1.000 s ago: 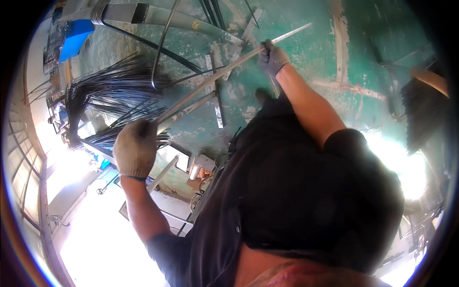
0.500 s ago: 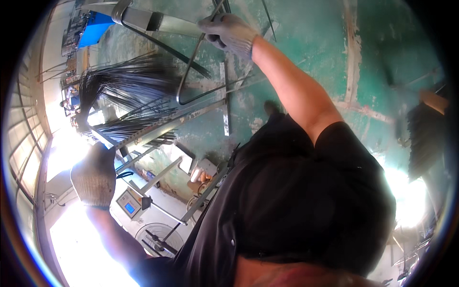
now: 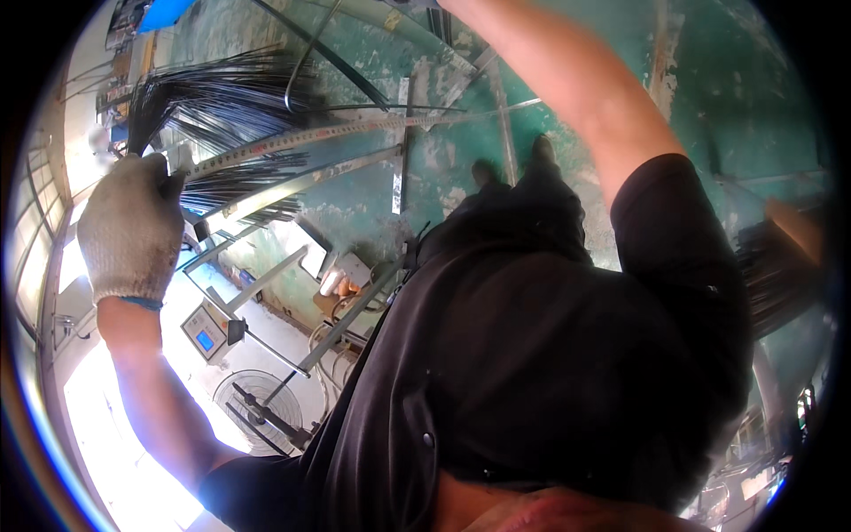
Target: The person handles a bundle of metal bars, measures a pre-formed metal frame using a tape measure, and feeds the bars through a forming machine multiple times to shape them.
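My left hand point(image 3: 133, 229), in a pale knitted work glove, is closed at the left beside a tape measure point(image 3: 355, 127). The tape's long pale blade runs right from its fingers, above a metal rail point(image 3: 306, 176). The fingers' inner side is hidden, but the blade's end is at them. My right arm reaches up to the top edge, where only a sliver of my gloved right hand point(image 3: 410, 3) shows; its fingers are cut off. Left of it, a bent dark rod point(image 3: 306, 60) curves down from the top edge; whether the hand holds it cannot be seen.
Thin black rods point(image 3: 217, 93) lie in a large bundle beyond my left hand. A control box point(image 3: 206, 332) with a blue display and a round wire-guarded fan point(image 3: 257, 403) stand below the rail. Another dark bundle point(image 3: 784, 266) is at the right. The floor is worn green.
My right hand has moved up, almost out of view, and the bent rod has shifted up and left. My left hand has risen, and the tape blade now stands apart from the rail.
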`<move>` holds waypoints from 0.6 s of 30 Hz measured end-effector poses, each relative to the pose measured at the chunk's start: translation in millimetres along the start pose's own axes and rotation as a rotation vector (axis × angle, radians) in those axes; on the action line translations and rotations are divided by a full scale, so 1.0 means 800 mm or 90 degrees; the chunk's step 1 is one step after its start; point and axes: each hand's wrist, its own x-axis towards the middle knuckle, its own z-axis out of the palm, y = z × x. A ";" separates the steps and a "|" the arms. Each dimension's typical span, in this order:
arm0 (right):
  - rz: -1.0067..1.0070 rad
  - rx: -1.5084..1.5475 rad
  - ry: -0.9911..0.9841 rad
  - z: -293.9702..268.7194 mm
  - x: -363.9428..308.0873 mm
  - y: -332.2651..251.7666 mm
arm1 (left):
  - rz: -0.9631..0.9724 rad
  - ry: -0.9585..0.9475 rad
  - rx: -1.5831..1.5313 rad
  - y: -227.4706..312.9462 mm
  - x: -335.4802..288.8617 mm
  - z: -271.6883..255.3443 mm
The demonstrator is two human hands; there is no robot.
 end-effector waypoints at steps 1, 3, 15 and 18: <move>-0.009 0.007 -0.017 0.006 0.005 -0.001 | -0.007 -0.010 0.019 -0.005 0.005 -0.001; -0.019 -0.028 0.015 0.008 0.005 -0.010 | 0.002 0.056 -0.033 -0.028 0.017 0.010; -0.002 0.000 0.016 -0.004 0.035 -0.018 | -0.023 0.125 -0.083 -0.084 -0.085 0.029; -0.008 -0.019 0.019 -0.001 0.024 -0.023 | -0.024 0.127 -0.078 -0.087 -0.094 0.031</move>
